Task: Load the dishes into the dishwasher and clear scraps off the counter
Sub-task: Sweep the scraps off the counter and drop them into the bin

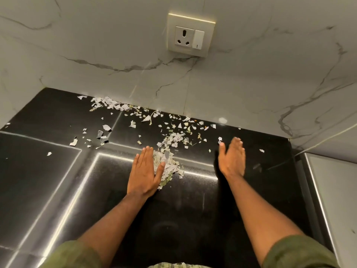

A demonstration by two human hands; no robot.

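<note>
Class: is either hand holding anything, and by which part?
Nothing is held. The left hand lies flat against the scrap pile; the right hand is open.

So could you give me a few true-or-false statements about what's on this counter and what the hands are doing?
1. The left hand lies flat beside a heap of pale torn scraps. True.
2. The right hand grips a sponge. False: it is open and holds nothing.
3. The glossy black stone counter is wiped clean. False: scraps lie scattered to the back wall.
4. A white wall socket sits above the counter. True.
5. A plug is in that socket. False: it is unoccupied.
</note>
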